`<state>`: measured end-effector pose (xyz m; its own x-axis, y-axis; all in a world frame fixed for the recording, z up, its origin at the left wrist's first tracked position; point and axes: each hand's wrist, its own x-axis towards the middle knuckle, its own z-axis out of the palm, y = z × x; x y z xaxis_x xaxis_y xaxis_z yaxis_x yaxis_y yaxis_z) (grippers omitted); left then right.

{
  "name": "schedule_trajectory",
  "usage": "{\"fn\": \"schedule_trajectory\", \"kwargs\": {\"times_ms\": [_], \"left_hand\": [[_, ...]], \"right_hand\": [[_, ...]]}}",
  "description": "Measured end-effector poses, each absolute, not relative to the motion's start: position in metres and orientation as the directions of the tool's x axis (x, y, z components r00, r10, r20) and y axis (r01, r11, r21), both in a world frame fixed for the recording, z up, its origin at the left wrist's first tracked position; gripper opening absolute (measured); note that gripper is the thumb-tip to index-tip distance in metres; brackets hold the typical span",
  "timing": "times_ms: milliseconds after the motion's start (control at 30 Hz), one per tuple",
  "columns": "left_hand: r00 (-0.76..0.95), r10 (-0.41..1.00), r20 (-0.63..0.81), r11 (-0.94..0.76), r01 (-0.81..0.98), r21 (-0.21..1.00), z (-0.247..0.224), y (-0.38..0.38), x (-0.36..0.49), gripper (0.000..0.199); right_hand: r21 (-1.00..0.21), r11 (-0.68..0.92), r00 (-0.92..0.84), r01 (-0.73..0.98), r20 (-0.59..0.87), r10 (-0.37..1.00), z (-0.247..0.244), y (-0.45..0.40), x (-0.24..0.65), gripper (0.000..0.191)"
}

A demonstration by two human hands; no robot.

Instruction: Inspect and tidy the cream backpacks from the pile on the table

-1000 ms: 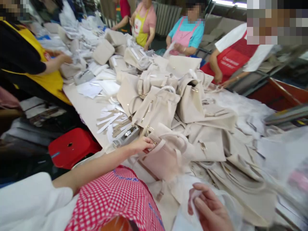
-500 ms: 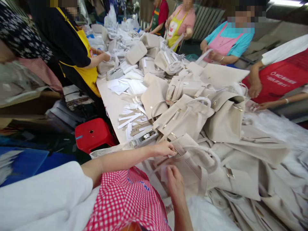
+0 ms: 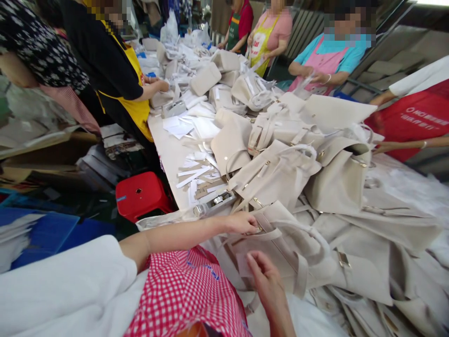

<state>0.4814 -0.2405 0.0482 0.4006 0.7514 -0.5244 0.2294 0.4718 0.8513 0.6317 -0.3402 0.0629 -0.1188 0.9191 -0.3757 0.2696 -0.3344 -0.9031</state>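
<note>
A beige handbag (image 3: pixel 277 245) with long handles and gold-coloured fittings lies in front of me, on the near side of the bag pile. My left hand (image 3: pixel 244 223) reaches across from the left, its fingers closed at the bag's upper edge beside a small gold fitting. What exactly the fingertips pinch there is hidden. Low by the bag's near side, my right hand (image 3: pixel 269 280) has its fingers curled. Its thumb and forefinger meet the edge of a small pale slip (image 3: pixel 242 264), which lies against the bag.
More handbags (image 3: pixel 338 173) are heaped ahead and to the right. A metal device (image 3: pixel 215 202) and paper strips (image 3: pixel 196 175) lie left of the bags. A red stool (image 3: pixel 143 194) stands beside the table (image 3: pixel 164 154). Several co-workers stand around it.
The view has shifted, so most things sit slightly further right. My right hand has drawn a little down and away from the bag, its fingers looser. My left hand stays at the bag's edge.
</note>
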Motion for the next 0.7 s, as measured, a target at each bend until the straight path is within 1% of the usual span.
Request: {"fn": "schedule_trajectory", "kwargs": {"times_ms": [33,100,167,233,300,367,467,533,633,700], "left_hand": [[0.404,0.747,-0.527,0.474,0.231,0.849,0.047,-0.242,0.482,0.007],[0.422,0.731,-0.537,0.489,0.225,0.843,0.046,-0.246,0.484,0.005],[0.434,0.716,-0.546,0.509,0.21,0.835,0.045,-0.249,0.486,0.003],[0.439,0.702,-0.561,0.535,0.194,0.822,0.044,-0.252,0.487,0.007],[0.454,0.681,-0.575,0.562,0.18,0.807,0.043,-0.254,0.488,0.011],[0.461,0.678,-0.573,0.56,0.182,0.808,0.041,-0.256,0.489,0.015],[0.419,0.729,-0.541,0.51,0.195,0.838,0.037,-0.263,0.495,0.019],[0.425,0.734,-0.53,0.517,0.155,0.841,0.035,-0.27,0.498,0.019],[0.525,0.659,-0.539,0.581,0.099,0.808,0.039,-0.284,0.495,0.029],[0.606,0.606,-0.515,0.56,0.135,0.818,0.047,-0.289,0.483,0.034]], "right_hand": [[-0.909,-0.314,-0.03,0.274,-0.334,0.942,0.06,-0.339,0.637,0.047],[-0.922,-0.32,0.042,0.219,-0.318,0.947,0.056,-0.338,0.643,0.046],[-0.921,-0.376,0.06,0.104,-0.372,0.926,0.055,-0.338,0.644,0.043],[-0.904,-0.426,0.106,-0.033,-0.426,0.898,0.052,-0.338,0.642,0.04],[-0.88,-0.449,0.143,-0.156,-0.47,0.871,0.046,-0.337,0.641,0.036],[-0.865,-0.446,0.119,-0.229,-0.48,0.869,0.04,-0.333,0.64,0.031],[-0.871,-0.431,0.063,-0.233,-0.456,0.888,0.031,-0.321,0.634,0.028],[-0.872,-0.436,0.091,-0.221,-0.464,0.881,0.027,-0.312,0.63,0.028],[-0.871,-0.427,0.148,-0.241,-0.468,0.871,0.021,-0.303,0.626,0.025],[-0.875,-0.405,0.154,-0.266,-0.453,0.878,0.019,-0.3,0.627,0.022]]}}
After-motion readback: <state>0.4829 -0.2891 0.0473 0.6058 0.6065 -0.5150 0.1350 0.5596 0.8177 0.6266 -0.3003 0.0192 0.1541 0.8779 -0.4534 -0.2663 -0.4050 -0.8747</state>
